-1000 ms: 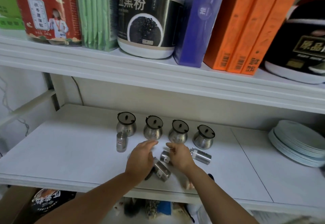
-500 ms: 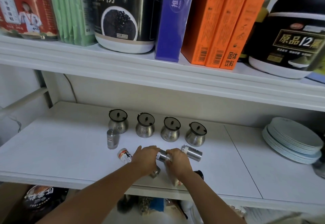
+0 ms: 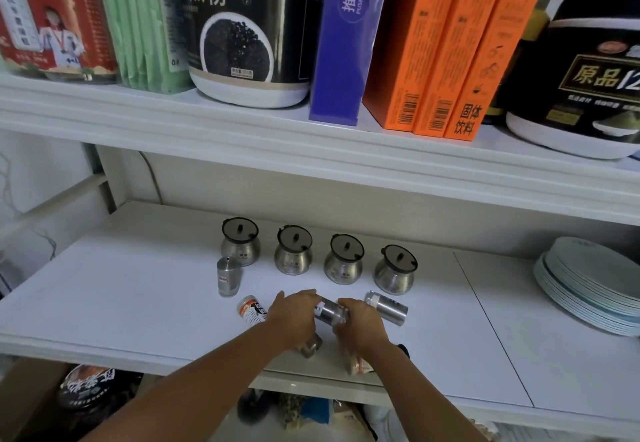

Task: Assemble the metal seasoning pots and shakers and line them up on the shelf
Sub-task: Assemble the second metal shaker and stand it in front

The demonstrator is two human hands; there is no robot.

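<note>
Steel of a small cylindrical shaker spans my two hands just above the white lower shelf, its long axis running left to right. My left hand and right hand each clasp one end, equally near. Both ends are hidden under my fingers, so I cannot tell whether its cap is seated, and something lying half under my left wrist is unclear.

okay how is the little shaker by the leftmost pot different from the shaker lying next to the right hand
The shaker by the leftmost pot stands upright; the shaker beside the right hand lies on its side. The upright one stands well clear of both hands, the lying one close by the right hand. Both are small metal cylinders.
</note>
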